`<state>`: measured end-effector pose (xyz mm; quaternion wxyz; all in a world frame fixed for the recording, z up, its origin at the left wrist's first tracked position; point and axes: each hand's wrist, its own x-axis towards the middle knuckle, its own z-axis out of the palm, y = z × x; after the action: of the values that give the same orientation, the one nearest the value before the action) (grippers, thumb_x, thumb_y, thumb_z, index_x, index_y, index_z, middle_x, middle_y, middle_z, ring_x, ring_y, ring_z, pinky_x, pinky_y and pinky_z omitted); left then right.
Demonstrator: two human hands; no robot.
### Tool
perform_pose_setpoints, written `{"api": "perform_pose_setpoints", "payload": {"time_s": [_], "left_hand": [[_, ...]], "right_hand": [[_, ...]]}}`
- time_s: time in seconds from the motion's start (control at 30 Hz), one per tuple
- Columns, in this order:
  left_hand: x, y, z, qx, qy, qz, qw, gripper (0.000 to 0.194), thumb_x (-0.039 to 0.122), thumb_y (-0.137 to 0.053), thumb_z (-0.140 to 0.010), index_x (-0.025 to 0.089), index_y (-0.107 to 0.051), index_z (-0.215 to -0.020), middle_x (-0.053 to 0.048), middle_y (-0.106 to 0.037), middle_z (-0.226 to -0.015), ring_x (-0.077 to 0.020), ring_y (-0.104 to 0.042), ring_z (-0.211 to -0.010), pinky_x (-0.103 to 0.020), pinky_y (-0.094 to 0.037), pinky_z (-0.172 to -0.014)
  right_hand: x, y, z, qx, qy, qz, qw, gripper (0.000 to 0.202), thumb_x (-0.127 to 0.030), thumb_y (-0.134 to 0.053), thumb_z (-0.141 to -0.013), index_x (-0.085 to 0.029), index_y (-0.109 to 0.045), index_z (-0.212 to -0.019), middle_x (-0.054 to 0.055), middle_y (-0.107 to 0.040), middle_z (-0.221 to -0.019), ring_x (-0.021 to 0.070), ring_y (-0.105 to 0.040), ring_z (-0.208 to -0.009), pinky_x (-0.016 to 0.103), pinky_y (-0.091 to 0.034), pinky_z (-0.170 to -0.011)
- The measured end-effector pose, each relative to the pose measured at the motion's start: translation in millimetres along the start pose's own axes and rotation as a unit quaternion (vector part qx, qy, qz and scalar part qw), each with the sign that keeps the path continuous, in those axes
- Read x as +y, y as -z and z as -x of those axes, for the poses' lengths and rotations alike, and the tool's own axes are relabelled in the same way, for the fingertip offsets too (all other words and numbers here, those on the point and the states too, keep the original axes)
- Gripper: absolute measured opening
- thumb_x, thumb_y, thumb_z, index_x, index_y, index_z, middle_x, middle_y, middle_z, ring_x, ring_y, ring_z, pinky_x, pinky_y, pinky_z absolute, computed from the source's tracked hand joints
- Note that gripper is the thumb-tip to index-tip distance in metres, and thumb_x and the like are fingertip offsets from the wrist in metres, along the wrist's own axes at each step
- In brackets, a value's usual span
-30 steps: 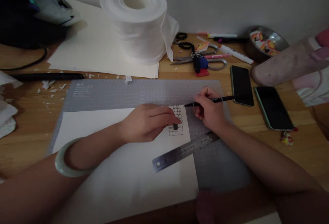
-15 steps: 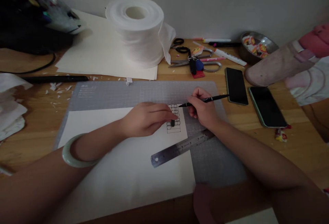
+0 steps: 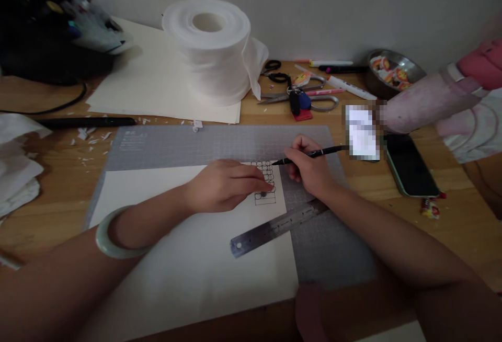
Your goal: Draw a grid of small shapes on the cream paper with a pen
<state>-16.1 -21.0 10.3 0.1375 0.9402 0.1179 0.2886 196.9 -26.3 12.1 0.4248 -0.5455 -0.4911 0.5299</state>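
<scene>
A black pen [image 3: 314, 154] is pinched in my right hand [image 3: 308, 167]. Its tip meets the top right of a small grid of rounded shapes [image 3: 270, 174] drawn on the white paper [image 3: 184, 263]. My left hand [image 3: 223, 185] rests over that drawing and hides its left part. Under its fingertips shows the end of a small dark piece [image 3: 263, 194], which looks like a pen cap. A steel ruler [image 3: 270, 229] lies slanted across the paper's right edge, just below the drawing.
A grey cutting mat [image 3: 329, 248] is under the paper. Behind stand a white tissue roll [image 3: 207, 65], scissors with keys [image 3: 301, 99] and a metal bowl [image 3: 392, 72]. At right are a lit, blurred phone [image 3: 363, 133], a dark phone [image 3: 411, 167] and a pink bottle [image 3: 419, 101].
One phone's screen has lit up. My left fingertips have shifted slightly down over the drawing, so less of the dark piece shows. The pen stays at the grid's top right.
</scene>
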Motion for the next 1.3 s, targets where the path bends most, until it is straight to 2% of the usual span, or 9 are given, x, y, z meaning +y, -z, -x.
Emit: {"api": "perform_pose_setpoints", "payload": {"time_s": [1.3], "left_hand": [[1.8,1.2,-2.7,0.003,-0.017,0.007,1.000,0.030,0.007,-0.038,-0.087,0.020,-0.059,-0.105,-0.005,-0.069,-0.096,-0.0134,-0.066,-0.081,-0.023,-0.051,-0.071]], "right_hand": [[-5.7,-1.4,2.7,0.001,-0.008,0.013,1.000,0.027,-0.021,-0.056,-0.076,-0.022,-0.034,-0.060,-0.010,-0.041,-0.039,0.0046,-0.038,-0.033,0.014,-0.025,-0.029]]}}
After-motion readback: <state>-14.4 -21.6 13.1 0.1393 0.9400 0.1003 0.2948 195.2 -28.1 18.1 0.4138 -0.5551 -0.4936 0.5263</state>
